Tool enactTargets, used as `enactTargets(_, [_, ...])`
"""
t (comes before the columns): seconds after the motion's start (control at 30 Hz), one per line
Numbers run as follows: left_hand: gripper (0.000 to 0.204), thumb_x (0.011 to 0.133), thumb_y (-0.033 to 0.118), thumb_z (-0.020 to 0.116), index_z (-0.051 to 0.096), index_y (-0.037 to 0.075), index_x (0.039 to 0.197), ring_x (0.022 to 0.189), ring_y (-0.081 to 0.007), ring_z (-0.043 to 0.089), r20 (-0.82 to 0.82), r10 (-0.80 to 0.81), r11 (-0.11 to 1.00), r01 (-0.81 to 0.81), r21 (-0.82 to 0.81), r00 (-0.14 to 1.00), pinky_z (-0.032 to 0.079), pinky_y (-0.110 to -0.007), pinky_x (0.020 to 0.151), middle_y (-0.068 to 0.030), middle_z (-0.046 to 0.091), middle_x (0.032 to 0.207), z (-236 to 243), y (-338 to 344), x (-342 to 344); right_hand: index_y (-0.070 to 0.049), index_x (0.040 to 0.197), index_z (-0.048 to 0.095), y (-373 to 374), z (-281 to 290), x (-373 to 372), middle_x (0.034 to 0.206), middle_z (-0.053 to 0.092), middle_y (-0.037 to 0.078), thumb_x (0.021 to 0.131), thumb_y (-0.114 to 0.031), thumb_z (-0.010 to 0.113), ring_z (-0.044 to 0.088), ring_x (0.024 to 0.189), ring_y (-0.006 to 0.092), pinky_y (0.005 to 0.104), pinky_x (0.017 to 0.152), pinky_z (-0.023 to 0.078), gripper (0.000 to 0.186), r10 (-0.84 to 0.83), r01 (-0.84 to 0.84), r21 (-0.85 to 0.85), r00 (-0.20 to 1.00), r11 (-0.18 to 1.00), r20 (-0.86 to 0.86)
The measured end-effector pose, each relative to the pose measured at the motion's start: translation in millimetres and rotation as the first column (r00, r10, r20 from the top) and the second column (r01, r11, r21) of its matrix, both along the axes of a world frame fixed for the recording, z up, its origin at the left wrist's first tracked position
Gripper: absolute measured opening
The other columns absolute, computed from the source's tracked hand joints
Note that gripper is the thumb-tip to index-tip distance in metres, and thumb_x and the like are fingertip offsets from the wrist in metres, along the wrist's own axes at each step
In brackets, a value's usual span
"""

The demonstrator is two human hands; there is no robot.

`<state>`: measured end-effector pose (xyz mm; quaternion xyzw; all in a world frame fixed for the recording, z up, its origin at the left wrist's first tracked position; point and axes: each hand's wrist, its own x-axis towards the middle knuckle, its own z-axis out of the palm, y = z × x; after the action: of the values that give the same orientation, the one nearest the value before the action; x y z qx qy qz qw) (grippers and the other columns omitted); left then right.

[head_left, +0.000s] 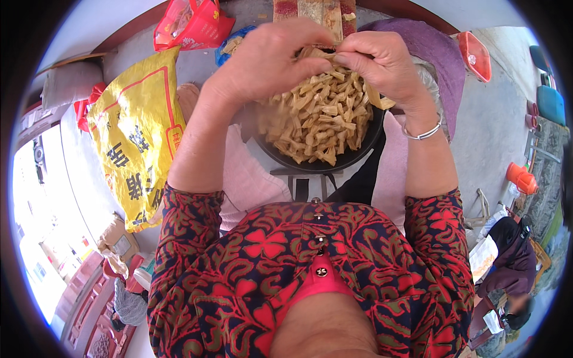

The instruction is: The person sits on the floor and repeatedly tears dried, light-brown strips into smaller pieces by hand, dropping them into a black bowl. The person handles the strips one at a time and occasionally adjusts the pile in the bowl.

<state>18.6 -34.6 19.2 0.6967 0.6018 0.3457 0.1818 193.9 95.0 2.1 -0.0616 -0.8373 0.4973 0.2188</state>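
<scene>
Grey floor point(486, 122), yellow sack point(137, 140) on your left. Pan point(325, 169) before you, heaped with pale pieces point(319, 116). Your right hand point(388, 62) pinches strip point(380, 100); left hand point(271, 56) curls above, hold hidden. Judging by heap, much done; strip seems unfinished, remaining supply unclear.

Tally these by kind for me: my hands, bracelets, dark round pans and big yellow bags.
Left hand and right hand: 2
Bracelet: 1
Dark round pan: 1
Big yellow bag: 1
Total: 5
Yellowish pieces in the pan overlap too much to count.
</scene>
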Motion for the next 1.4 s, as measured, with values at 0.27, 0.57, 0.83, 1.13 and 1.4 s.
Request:
enactTargets(0.27, [0.022,0.09,0.023,0.057,0.053,0.002,0.091,0.075,-0.0428,0.051,-0.017,-0.159,0.965,0.152,-0.213,0.987,0.041,-0.044,0.061,-0.0203,0.053,0.077,0,-6,-6,0.0,0.078,0.061,-1,10,7,0.061,0.051,0.012,0.083,-0.011,0.069,0.045,0.052,0.0169,0.0285,0.05,0.039,0.015,-0.071,0.061,0.193,0.996,0.979,0.046])
enactTargets(0.57, [0.019,0.091,0.03,0.056,0.06,0.012,0.096,0.071,-0.0407,0.059,-0.204,0.36,0.927,-0.373,-0.028,0.91,0.046,-0.047,0.061,-0.0166,0.06,0.07,-29,25,-17,-0.001,0.08,0.06,29,-10,-19,0.061,0.052,0.014,0.086,-0.014,0.063,0.049,0.05,0.0244,0.0318,0.05,0.041,0.015,-0.336,0.336,0.233,0.941,0.913,-0.04])
enactTargets(0.83, [0.024,0.087,0.037,0.059,0.063,0.017,0.101,0.075,-0.0391,0.064,-0.238,0.509,0.858,-0.509,0.066,0.827,0.05,-0.049,0.064,-0.0172,0.065,0.075,-45,59,-27,-0.005,0.087,0.067,44,-35,-50,0.059,0.059,0.008,0.087,-0.018,0.065,0.054,0.05,0.0131,0.0274,0.051,0.044,0.013,-0.556,0.572,0.253,0.82,0.78,-0.138])
enactTargets(1.13, [0.032,0.089,0.043,0.055,0.064,0.017,0.104,0.081,-0.0388,0.063,-0.343,0.502,0.82,-0.563,-0.105,0.794,0.05,-0.047,0.07,-0.0155,0.067,0.082,-43,55,-27,-0.004,0.081,0.067,52,-51,-54,0.059,0.057,0.011,0.086,-0.03,0.062,0.054,0.05,0.0203,0.0327,0.054,0.045,0.027,-0.649,0.487,0.61,0.759,0.625,0.059])
enactTargets(1.4, [0.059,0.095,0.052,0.041,0.063,-0.001,0.107,0.07,-0.027,0.064,0.024,0.445,0.881,-0.433,-0.189,0.895,0.05,-0.037,0.065,-0.0145,0.064,0.072,-35,17,20,-0.003,0.081,0.071,3,-10,-40,0.056,0.057,0.0,0.091,-0.032,0.06,0.05,0.048,0.0055,0.0211,0.042,0.038,0.032,-0.159,0.226,-0.586,0.974,0.778,0.164])
